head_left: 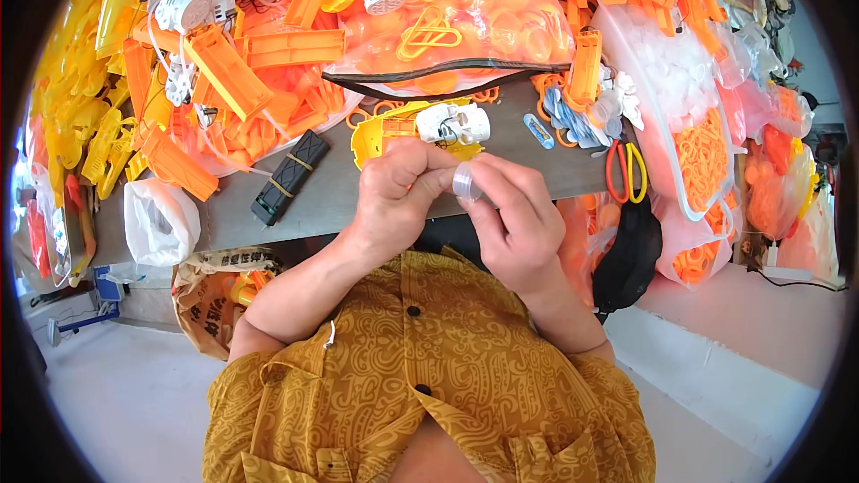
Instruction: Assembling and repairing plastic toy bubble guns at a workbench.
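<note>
My right hand pinches a small clear round plastic cap between thumb and fingers. My left hand is closed, its thumb and index fingertip pressed together at the cap's left edge. Just beyond both hands, on the grey table, lies a yellow plastic shell. Resting on it is a white cylindrical module with thin dark wires. An orange part shows within the yellow shell. What lies between the left fingertips is mostly hidden.
Orange casings and yellow parts heap at the left, near a black banded bar and white bag. A zip bag of orange pieces lies ahead. Scissors with red and yellow handles and a bag of clear caps stand right.
</note>
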Demonstrator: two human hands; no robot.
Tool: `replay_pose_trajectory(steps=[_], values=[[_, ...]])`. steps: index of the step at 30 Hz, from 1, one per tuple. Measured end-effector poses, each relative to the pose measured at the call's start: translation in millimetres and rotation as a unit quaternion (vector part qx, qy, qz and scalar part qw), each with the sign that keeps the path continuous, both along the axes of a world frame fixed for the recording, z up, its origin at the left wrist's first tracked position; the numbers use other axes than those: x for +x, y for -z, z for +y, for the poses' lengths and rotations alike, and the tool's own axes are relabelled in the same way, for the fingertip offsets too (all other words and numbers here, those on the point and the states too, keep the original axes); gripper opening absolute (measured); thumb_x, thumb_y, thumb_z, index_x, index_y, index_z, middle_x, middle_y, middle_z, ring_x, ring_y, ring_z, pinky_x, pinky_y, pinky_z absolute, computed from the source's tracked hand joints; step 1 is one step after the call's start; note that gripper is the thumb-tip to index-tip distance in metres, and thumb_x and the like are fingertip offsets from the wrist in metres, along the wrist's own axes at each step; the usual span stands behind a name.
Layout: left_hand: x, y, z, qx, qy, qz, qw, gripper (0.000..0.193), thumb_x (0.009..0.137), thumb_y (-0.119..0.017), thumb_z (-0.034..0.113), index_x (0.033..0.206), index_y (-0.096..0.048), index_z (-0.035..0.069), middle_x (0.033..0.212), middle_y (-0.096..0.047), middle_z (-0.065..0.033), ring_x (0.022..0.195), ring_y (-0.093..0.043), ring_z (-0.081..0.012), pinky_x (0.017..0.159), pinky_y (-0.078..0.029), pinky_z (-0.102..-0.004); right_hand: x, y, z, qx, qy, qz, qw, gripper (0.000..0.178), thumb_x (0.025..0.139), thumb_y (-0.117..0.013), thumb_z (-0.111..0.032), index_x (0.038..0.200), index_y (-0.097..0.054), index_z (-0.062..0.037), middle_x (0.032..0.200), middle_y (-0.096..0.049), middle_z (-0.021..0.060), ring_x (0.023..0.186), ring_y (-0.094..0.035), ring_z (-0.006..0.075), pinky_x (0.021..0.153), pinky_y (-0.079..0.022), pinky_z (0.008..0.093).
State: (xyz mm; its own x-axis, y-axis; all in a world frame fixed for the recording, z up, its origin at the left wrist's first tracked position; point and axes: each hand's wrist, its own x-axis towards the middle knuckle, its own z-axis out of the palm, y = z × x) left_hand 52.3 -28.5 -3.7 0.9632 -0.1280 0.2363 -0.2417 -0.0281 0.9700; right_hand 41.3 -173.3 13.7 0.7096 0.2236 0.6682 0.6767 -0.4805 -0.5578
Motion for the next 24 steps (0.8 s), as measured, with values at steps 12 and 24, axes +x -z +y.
replay_pose_trajectory(steps=[12, 24], values=[[9, -18, 13, 0.011, 0.114, -0.019, 0.993, 0.046, 0.065, -0.073, 0.005, 0.108, -0.056, -0.001, 0.093, -0.061, -0.0079, 0.086, -0.055, -0.0169, 0.078, -0.043, -0.0289, 10, -12, -11, -0.014, -0.055, 0.009, 0.998, 0.043, 0.066, -0.061, 0.012, 0.107, -0.051, 0.0019, 0.098, -0.058, 0.0137, 0.089, -0.057, 0.0229, 0.076, -0.045, 0.0313], [-3, 2, -4, 0.209, 0.002, -0.332, 0.92, 0.033, 0.053, -0.066, -0.003, 0.083, -0.053, 0.001, 0.078, -0.056, -0.0091, 0.073, -0.054, -0.0258, 0.067, -0.041, -0.0348, -15, 9, -9, 0.193, -0.05, 0.323, 0.925, 0.006, 0.075, -0.061, 0.004, 0.081, -0.06, 0.0048, 0.096, -0.057, 0.0086, 0.083, -0.054, 0.013, 0.069, -0.044, 0.0232]])
